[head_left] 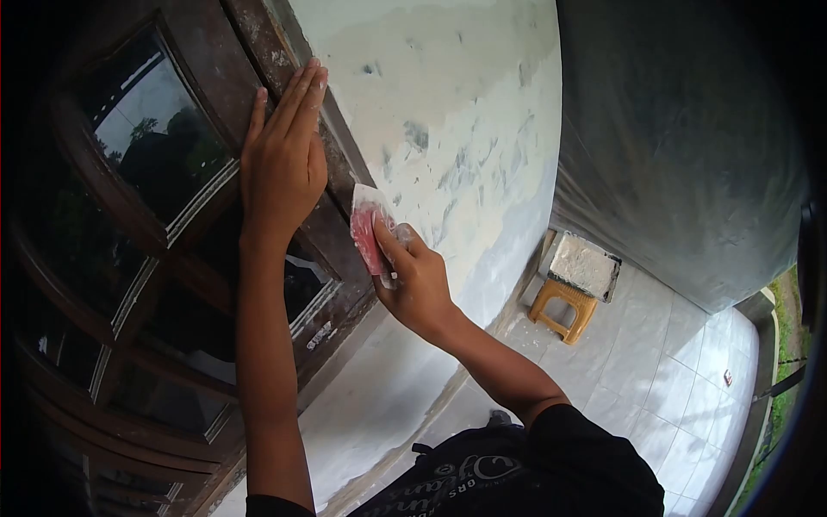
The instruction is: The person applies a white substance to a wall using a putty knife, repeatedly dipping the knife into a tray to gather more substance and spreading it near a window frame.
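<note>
My left hand lies flat on the dark wooden window frame, its fingers stretched out toward the edge where wood meets wall. In my right hand is a red putty scraper smeared with white, gripped between thumb and fingers. Its whitish blade points up along the frame's edge, right at the border with the wall. Patches of pale filler and dark smudges cover that wall. My right palm and some of the fingers are hidden from view.
A tray of whitish putty rests on a yellow-brown plastic stool by the wall. Glass panes fill the window on the left. A dark sheet hangs at the right above the tiled floor.
</note>
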Available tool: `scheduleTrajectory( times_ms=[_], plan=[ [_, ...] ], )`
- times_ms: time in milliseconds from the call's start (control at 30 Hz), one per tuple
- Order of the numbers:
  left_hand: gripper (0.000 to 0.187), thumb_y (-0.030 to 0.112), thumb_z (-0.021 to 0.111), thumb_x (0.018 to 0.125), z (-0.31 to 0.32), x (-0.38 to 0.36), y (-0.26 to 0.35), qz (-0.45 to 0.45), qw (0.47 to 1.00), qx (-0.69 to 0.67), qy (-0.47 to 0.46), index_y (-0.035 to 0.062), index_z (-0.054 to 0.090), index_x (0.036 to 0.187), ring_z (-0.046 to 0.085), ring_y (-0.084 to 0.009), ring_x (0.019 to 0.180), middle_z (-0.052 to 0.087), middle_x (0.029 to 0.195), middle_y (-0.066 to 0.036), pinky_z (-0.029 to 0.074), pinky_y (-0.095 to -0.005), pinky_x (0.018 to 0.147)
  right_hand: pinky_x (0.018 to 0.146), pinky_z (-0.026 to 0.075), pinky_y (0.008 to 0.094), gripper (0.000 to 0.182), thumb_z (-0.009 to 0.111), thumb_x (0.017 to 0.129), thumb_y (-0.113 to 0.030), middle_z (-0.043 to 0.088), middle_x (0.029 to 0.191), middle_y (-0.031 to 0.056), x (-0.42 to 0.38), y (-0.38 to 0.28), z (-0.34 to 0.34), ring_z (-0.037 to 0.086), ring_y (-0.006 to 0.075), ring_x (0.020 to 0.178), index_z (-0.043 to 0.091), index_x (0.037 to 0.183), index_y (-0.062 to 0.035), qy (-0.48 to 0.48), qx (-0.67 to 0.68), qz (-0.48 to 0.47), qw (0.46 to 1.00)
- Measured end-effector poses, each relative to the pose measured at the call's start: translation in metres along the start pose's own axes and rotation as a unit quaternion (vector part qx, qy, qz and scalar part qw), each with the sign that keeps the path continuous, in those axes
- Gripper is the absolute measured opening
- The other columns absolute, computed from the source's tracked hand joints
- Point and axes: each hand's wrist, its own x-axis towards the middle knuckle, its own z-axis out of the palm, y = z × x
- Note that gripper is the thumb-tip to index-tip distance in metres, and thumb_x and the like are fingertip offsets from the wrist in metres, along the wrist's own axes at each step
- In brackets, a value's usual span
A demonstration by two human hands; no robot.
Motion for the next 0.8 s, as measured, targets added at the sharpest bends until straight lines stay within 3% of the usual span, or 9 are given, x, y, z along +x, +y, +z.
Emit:
scheduleTrajectory(
  times_ms=[167, 333, 433, 500, 600, 667, 800],
  plan=[
    [0.052, 0.002, 0.045, 0.091, -0.001, -0.001, 0.001, -0.003, 1.0, 0.004, 0.0, 0.0061, 0.049, 0.143, 0.048, -0.0217, 0.136, 0.051, 0.147, -0.007, 0.029, -0.05, 0.118, 0.064, 0.051, 0.0337, 0.056, 0.071, 0.075, 0.004, 0.059, 0.084, 0.0175, 0.078, 0.03, -0.018, 0.064, 0.0268, 0.068, 0.062, 0.13, -0.0029, 0.124, -0.051, 0.047, 0.99],
    [0.051, 0.002, 0.045, 0.092, 0.0, -0.002, 0.0, -0.004, 1.0, 0.007, -0.004, 0.0057, 0.049, 0.143, 0.048, -0.0218, 0.136, 0.051, 0.148, -0.007, 0.028, -0.0499, 0.119, 0.07, 0.054, 0.0439, 0.065, 0.067, 0.071, 0.005, 0.064, 0.098, 0.0249, 0.076, 0.034, 0.009, 0.065, 0.0418, 0.08, 0.054, 0.134, -0.0027, 0.056, -0.092, 0.05, 0.993],
    [0.052, 0.002, 0.045, 0.092, 0.0, -0.002, 0.001, -0.003, 1.0, 0.004, -0.001, 0.0058, 0.049, 0.143, 0.048, -0.0216, 0.136, 0.051, 0.148, -0.007, 0.029, -0.0501, 0.119, 0.069, 0.054, 0.0448, 0.076, 0.072, 0.067, 0.004, 0.063, 0.098, 0.0259, 0.017, 0.013, 0.017, 0.066, 0.0417, 0.082, 0.051, 0.14, -0.0051, -0.006, -0.041, 0.049, 0.998],
    [0.052, 0.002, 0.045, 0.092, 0.0, -0.001, 0.0, 0.004, 1.0, 0.004, 0.002, 0.006, 0.049, 0.143, 0.048, -0.0215, 0.137, 0.051, 0.148, -0.007, 0.029, -0.0502, 0.118, 0.068, 0.054, 0.0412, 0.074, 0.072, 0.068, 0.005, 0.064, 0.096, 0.0251, -0.007, 0.0, 0.006, 0.067, 0.0399, 0.081, 0.053, 0.139, -0.0053, -0.028, 0.019, 0.046, 0.998],
    [0.052, 0.003, 0.045, 0.092, -0.001, -0.003, 0.001, -0.002, 1.0, 0.004, -0.005, 0.0062, 0.048, 0.144, 0.048, -0.0215, 0.137, 0.05, 0.148, -0.007, 0.029, -0.0503, 0.118, 0.064, 0.051, 0.0319, 0.064, 0.071, 0.072, 0.007, 0.061, 0.087, 0.0192, 0.02, 0.008, -0.009, 0.063, 0.0285, 0.069, 0.058, 0.134, -0.0039, 0.057, 0.002, 0.035, 0.998],
    [0.052, 0.003, 0.044, 0.092, -0.001, -0.002, 0.0, -0.002, 1.0, 0.007, -0.009, 0.0065, 0.048, 0.144, 0.047, -0.0216, 0.137, 0.05, 0.149, -0.006, 0.028, -0.0505, 0.118, 0.062, 0.05, 0.0319, 0.061, 0.068, 0.074, 0.008, 0.06, 0.08, 0.0151, 0.062, 0.02, -0.015, 0.06, 0.024, 0.066, 0.058, 0.133, -0.0009, 0.118, -0.01, 0.045, 0.992],
    [0.05, 0.004, 0.044, 0.093, -0.003, 0.0, 0.002, -0.01, 1.0, -0.003, -0.006, 0.0059, 0.048, 0.144, 0.047, -0.0218, 0.137, 0.05, 0.148, -0.007, 0.028, -0.0505, 0.118, 0.068, 0.053, 0.0398, 0.056, 0.069, 0.075, 0.001, 0.063, 0.088, 0.0217, 0.105, 0.031, 0.001, 0.064, 0.0353, 0.073, 0.059, 0.13, -0.0002, 0.11, -0.086, 0.04, 0.989]
  ],
)
